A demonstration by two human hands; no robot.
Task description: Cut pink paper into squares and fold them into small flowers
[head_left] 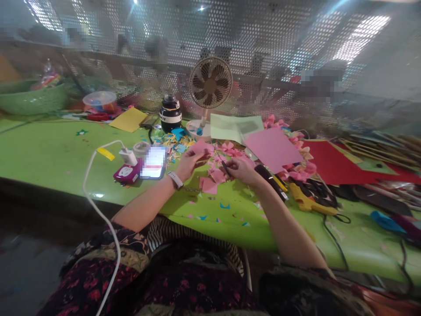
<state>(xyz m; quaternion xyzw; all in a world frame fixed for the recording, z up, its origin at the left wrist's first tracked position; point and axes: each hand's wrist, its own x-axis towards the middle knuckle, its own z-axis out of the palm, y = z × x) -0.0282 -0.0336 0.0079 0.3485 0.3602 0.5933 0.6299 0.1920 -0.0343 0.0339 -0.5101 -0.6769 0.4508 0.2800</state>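
My left hand (192,161), with a white band on its wrist, pinches a piece of pink paper (201,146). In my right hand (241,170) is a pair of scissors (225,167), dark and slim, pointing up and left toward that paper. My fingers partly cover their handles. Below and between both hands lie small pink paper squares (209,186) and a loose pile of cut pink pieces (232,150). A larger pink sheet (273,150) rests beyond my right hand, overlapping a pale green sheet (235,127).
On the green table (66,153) are a lit phone (153,162), a purple power adapter (127,172) with a white cable, a black bottle (170,115) and a small fan (211,83). A yellow glue gun (309,201) and red paper (332,164) lie right. Perforated metal stands behind.
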